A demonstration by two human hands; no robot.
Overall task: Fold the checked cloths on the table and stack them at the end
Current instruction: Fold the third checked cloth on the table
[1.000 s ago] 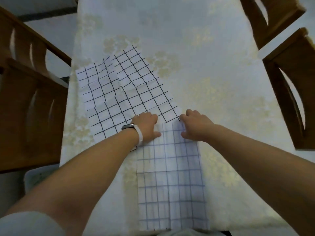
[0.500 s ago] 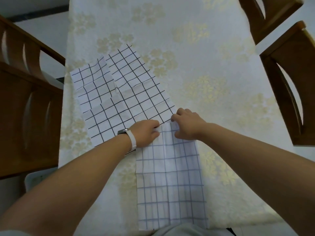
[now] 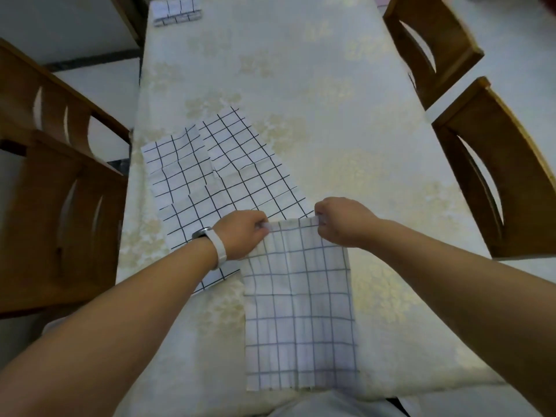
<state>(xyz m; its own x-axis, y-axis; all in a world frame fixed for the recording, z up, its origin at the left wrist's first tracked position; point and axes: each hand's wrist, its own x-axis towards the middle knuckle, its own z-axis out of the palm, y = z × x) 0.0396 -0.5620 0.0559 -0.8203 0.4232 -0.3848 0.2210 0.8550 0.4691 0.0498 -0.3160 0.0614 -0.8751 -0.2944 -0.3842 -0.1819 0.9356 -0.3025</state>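
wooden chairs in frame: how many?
4. Near left chair, far left chair, near right chair, far right chair. A wooden edge by the table's far left corner may belong to a fifth.

a long grey-checked cloth (image 3: 301,311) lies lengthwise at the near edge, its far end lifted. just beyond, to the left, two creased black-checked cloths (image 3: 249,176) lie flat and overlapping. a folded stack (image 3: 176,10) sits far left.
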